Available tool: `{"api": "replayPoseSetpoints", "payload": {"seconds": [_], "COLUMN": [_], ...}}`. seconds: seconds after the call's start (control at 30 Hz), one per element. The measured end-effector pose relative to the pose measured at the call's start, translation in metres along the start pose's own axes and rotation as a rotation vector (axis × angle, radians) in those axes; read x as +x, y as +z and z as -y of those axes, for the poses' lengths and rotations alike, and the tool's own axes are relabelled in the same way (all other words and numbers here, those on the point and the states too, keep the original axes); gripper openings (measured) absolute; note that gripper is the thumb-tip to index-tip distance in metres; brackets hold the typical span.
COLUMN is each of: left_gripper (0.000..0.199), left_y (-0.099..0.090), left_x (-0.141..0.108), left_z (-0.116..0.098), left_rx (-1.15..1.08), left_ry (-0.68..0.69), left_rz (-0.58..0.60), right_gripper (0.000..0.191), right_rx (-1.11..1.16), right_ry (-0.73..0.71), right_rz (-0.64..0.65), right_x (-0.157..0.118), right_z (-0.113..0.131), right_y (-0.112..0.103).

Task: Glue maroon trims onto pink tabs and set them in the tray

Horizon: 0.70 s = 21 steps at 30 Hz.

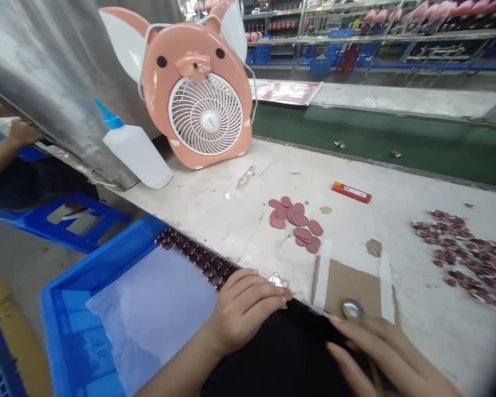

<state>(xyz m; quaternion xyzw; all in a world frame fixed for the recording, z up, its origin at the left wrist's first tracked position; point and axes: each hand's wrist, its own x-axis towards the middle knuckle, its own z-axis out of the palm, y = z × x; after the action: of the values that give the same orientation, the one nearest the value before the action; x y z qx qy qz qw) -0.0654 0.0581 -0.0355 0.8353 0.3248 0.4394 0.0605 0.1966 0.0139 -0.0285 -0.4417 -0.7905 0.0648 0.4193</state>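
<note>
My left hand rests at the table's front edge with its fingers closed. A small reddish oval piece shows at its fingertips. Beside those fingertips is a shiny silvery bit. My right hand, somewhat blurred, is at the lower right with thumb and forefinger stretched apart. Just beyond it, a round silvery thing with a purple edge lies on a taped cardboard square. Farther back sits a loose pile of reddish oval pieces, some with small holes.
Left stands a blue crate with a white sheet and rows of dark red pieces. A pig-shaped fan, white bottle, red box and small wrapped-looking items are on the table. Another person's arm is far left.
</note>
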Motion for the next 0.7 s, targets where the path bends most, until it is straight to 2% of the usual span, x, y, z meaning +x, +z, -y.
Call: {"api": "replayPoseSetpoints", "payload": {"seconds": [0.07,0.13,0.2,0.27,0.37,0.43,0.47,0.57,0.7], "left_gripper": [0.017,0.014,0.013,0.013,0.028,0.034,0.034,0.032,0.032], "left_y": [0.006,0.012,0.018,0.024,0.032,0.035,0.036,0.034,0.028], "left_x": [-0.001,-0.001,0.0,0.0,0.006,0.012,0.015,0.021,0.021], "left_z": [-0.01,-0.02,-0.032,-0.046,-0.067,-0.078,-0.081,-0.082,-0.074], "left_rx": [-0.076,-0.188,-0.389,-0.588,-0.964,-1.244,-1.351,-1.439,-1.446], "left_ry": [-0.015,-0.03,-0.142,-0.376,-0.925,-1.258,-1.377,-1.544,-1.615], "left_rz": [-0.089,-0.171,-0.242,-0.305,-0.307,-0.276,-0.278,-0.323,-0.322], "right_gripper": [0.026,0.019,0.015,0.019,0.023,0.029,0.032,0.04,0.047], "right_rx": [-0.004,0.107,0.182,0.161,-0.068,-0.231,-0.256,-0.137,0.097], "right_ry": [-0.046,-0.059,-0.055,-0.055,-0.103,-0.158,-0.177,-0.121,0.116], "right_rz": [0.046,0.058,0.066,0.018,-0.078,-0.069,-0.036,0.02,0.096], "right_x": [0.019,0.032,0.035,0.029,0.016,0.011,0.011,0.016,0.016], "right_z": [0.022,0.032,0.034,0.033,0.033,0.034,0.033,0.029,0.019], "right_y": [0.01,0.015,0.016,0.015,0.013,0.012,0.01,-0.003,-0.032]}}
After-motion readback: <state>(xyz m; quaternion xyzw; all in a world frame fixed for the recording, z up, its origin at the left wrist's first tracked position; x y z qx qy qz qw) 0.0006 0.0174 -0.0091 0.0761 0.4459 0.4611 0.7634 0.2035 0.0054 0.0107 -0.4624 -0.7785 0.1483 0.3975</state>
